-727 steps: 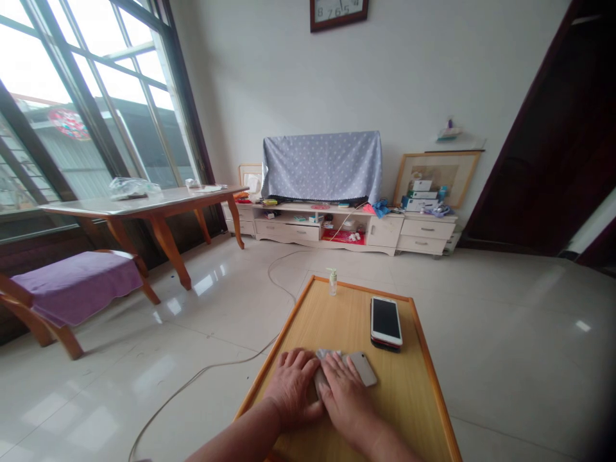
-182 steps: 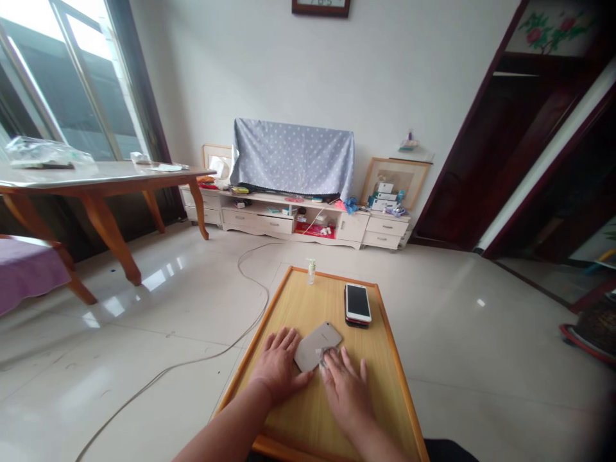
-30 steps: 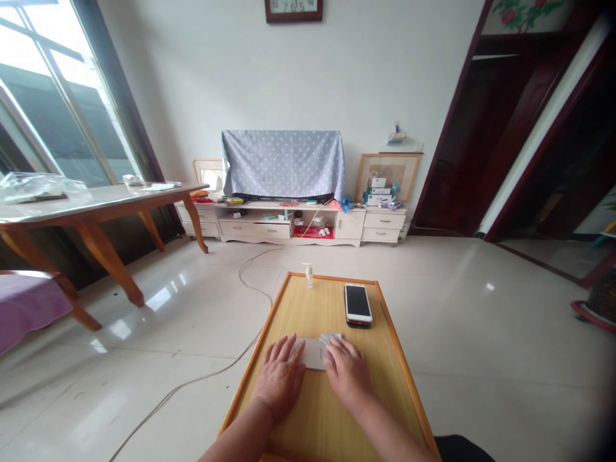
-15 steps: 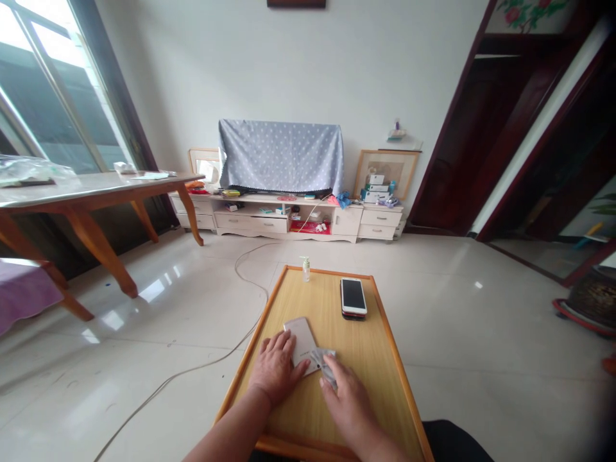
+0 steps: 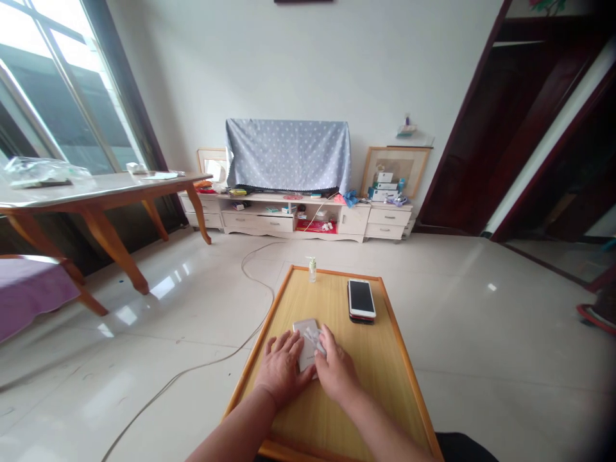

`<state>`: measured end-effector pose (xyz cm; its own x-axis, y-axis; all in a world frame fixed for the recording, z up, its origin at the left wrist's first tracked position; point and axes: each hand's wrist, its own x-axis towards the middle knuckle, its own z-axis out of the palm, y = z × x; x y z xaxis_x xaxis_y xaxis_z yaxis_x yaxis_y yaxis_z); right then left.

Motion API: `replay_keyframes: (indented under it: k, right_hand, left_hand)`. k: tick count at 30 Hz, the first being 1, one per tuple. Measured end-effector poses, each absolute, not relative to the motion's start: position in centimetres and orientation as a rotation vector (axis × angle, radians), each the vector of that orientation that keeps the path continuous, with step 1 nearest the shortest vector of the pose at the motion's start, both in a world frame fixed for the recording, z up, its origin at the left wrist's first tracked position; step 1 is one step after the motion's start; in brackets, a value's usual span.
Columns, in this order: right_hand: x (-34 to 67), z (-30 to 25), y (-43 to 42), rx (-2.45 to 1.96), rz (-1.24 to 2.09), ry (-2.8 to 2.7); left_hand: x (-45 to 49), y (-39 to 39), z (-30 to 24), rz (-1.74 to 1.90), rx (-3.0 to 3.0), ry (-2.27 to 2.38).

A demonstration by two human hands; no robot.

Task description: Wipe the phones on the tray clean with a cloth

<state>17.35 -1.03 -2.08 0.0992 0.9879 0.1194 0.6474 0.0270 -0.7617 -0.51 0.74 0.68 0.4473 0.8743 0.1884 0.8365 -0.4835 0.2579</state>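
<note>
A pale pinkish smartphone [image 5: 307, 354] lies back up on the small wooden table [image 5: 380, 372]. Across its lower left part rests my left hand [image 5: 283, 367], fingers along one edge and thumb near the bottom, holding it down. My right hand [image 5: 338, 371] pinches a crumpled grey cloth [image 5: 314, 336] and presses it on the upper part of the phone's back. Both hands partly cover the phone. Beyond them, a white phone [image 5: 360, 297] with a dark screen lies face up on something dark and red-edged. A small clear pump bottle [image 5: 312, 271] stands upright at the table's far edge.
A raised wooden rim [image 5: 409, 362] borders the small table. On the tiled floor to the left runs a cable [image 5: 192, 368]. A larger wooden table [image 5: 110, 186] stands farther left. Along the wall is a low white cabinet [image 5: 264, 222] with a dotted cloth [image 5: 289, 154] above it.
My right hand has slid the grey cloth from the phone's lower right corner up onto its upper back. My left hand still holds the phone. The view has shifted slightly.
</note>
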Motion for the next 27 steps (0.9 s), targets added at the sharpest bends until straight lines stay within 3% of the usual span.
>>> replay_keyframes:
  k: [7,18,27]
  right_hand:
    - [17.8,-0.8,3.3,-1.66,0.68,-1.609]
    - [19.3,-2.4,-6.1,-1.637,0.527,-1.794]
    - [18.1,0.1,3.8,-1.783,0.655,-1.75]
  left_hand:
    - [-0.5,0.7,0.3,0.425,2.554,1.545]
    - [-0.7,0.5,0.7,0.464,2.534,1.543]
    - [-0.8,0.5,0.6,0.426,2.535,1.528]
